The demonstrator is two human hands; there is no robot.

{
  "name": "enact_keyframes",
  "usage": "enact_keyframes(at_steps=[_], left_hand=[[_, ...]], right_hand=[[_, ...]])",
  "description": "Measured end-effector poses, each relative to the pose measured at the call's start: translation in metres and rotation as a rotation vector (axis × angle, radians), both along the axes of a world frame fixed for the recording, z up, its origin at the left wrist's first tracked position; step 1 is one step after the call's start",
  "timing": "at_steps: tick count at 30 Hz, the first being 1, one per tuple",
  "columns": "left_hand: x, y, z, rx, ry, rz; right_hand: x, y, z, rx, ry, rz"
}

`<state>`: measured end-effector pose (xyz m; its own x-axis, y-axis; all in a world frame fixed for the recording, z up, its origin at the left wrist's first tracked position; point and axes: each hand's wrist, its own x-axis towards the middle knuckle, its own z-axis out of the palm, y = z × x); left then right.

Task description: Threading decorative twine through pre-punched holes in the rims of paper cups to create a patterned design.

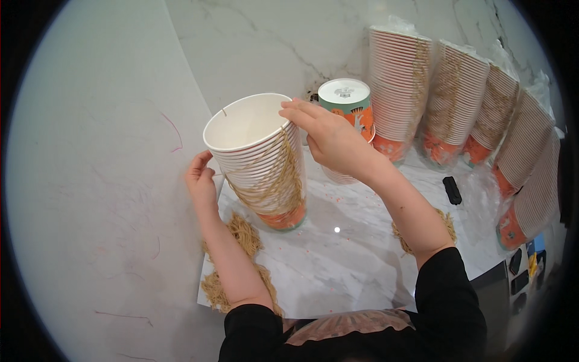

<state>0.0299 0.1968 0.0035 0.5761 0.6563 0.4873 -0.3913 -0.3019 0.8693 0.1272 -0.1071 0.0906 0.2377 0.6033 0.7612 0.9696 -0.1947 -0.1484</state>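
Note:
A tall stack of nested white paper cups (250, 155) stands before me, its open top tilted toward me. Tan cord loops (283, 181) hang down its side, and a short piece of cord shows at the rim. My right hand (329, 136) grips the top cup's rim on the right, fingertips over the edge. Beside the stack's left side, just below the rim, my left hand (202, 178) has its fingers curled in a pinch; what they hold, if anything, is too small to make out. Bundles of tan cord (242, 235) lie under my left forearm.
An upside-down green and orange cup (345, 99) tops another stack behind. Several plastic-wrapped cup stacks (398, 84) line the right. More cord (446, 226) lies by my right elbow, near a small black object (451, 190). The marble table (344, 277) ends at my body.

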Motion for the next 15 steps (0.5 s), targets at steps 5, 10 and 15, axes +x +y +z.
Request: enact_keyframes(at_steps=[5,10,15], left_hand=[[0.009,-0.013,0.002,-0.061,0.059,-0.064],[-0.005,-0.014,0.012,-0.342,0.096,-0.239],[-0.018,-0.028,0.029,-0.268,-0.118,-0.023]], right_hand=[[0.002,-0.001,-0.001,0.003,0.014,0.018],[0.011,-0.007,0.001,0.076,0.208,0.045],[0.077,-0.034,0.0,0.071,0.0,-0.277]])
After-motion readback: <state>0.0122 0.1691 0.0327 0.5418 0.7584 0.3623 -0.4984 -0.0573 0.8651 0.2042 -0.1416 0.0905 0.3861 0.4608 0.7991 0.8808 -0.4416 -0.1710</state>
